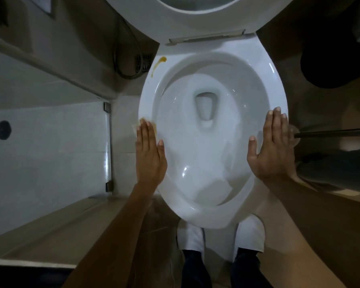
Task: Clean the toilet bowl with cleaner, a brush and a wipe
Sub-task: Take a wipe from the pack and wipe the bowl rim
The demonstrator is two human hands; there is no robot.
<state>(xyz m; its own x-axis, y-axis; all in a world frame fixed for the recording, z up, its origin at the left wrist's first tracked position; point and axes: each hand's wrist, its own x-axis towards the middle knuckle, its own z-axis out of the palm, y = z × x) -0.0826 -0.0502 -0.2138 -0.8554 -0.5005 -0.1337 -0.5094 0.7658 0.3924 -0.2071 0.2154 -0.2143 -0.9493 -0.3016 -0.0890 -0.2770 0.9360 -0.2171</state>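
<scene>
Bowl [213,142] at centre frame: fixed, glossy, likely slippery. Left hand [150,154], right hand [272,150] flat, fingers straight, apart at rim sides. Yellow stain [159,64] upper left rim. Brush handle [333,133] at right: rigid, grip there.

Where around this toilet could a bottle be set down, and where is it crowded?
Free: the pale floor left of the bowl, between the glass edge and the dark drain. Crowded: the floor right of the bowl, with the brush handle and a dark bin; the front, where two shoes stand.
</scene>
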